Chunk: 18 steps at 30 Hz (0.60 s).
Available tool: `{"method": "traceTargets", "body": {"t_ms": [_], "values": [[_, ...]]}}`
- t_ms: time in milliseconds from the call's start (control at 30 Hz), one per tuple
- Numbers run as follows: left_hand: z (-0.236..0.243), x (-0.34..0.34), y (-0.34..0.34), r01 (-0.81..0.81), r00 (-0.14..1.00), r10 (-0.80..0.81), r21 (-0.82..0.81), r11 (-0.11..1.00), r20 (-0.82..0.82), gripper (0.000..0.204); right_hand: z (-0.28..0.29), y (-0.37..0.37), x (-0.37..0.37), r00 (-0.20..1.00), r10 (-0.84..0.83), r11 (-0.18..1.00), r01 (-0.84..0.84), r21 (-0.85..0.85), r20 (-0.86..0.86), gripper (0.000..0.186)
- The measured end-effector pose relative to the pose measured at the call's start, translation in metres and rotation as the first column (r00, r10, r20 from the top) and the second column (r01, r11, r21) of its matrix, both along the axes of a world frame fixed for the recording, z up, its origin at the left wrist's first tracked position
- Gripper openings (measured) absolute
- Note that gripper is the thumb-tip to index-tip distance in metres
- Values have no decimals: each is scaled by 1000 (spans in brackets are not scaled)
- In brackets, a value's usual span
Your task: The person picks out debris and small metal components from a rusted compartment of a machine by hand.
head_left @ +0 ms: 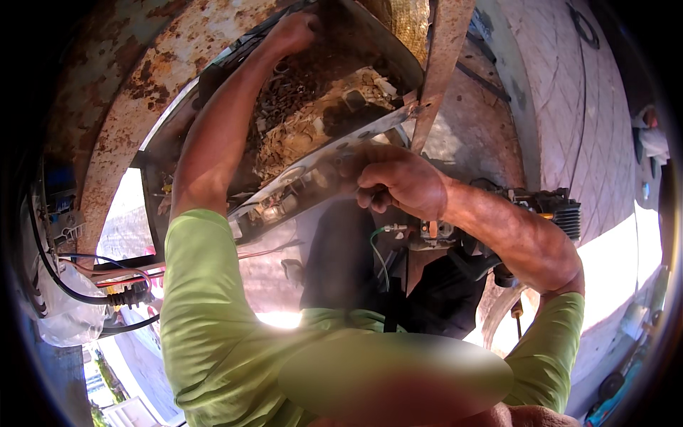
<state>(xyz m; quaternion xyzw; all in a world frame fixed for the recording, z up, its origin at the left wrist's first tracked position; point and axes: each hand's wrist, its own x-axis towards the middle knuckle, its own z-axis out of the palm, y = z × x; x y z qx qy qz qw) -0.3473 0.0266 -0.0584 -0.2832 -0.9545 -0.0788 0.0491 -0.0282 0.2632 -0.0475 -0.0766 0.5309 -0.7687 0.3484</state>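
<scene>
Hanging at the far left, a clear plastic bag (60,313) sagged below a bundle of black and red cables (107,274), with a small blue box (58,196) mounted above them on the rusty curved metal panel (135,78); its label was too small to make out. Next came the green sleeve (206,306) of the person's left arm, which stretched up into a tilted dark metal tray (370,53). The left hand (293,32) lay at the tray's upper rim, fingers curled against the edge; whether they pinched anything could not be told. Inside the tray sat a heap of rusty screws and scraps (299,107), along with a few pale boxy parts (370,82). A rusted flat bar (441,64) ran down past the tray's right corner. Below the tray's lower lip, the right hand (398,181) was clenched, its fingers pressed together and wrapped around something dark that the fist hid. Just under that hand stood a small metal fitting with a green wire (380,238). Further right, beside the forearm, a black finned engine part (562,213) jutted out. At the far right edge lay a blue tool (615,398) on the ground, blurred.
</scene>
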Motion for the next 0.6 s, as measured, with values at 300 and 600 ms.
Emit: {"method": "traceTargets", "body": {"t_ms": [300, 600], "values": [[71, 96, 25, -160, 718, -411, 708, 688, 562, 19, 3, 3, -2, 982, 38, 994, -18, -108, 184, 22], [72, 145, 39, -31, 472, -708, 812, 583, 526, 11, -4, 9, -6, 981, 23, 961, 31, -277, 190, 30]]}}
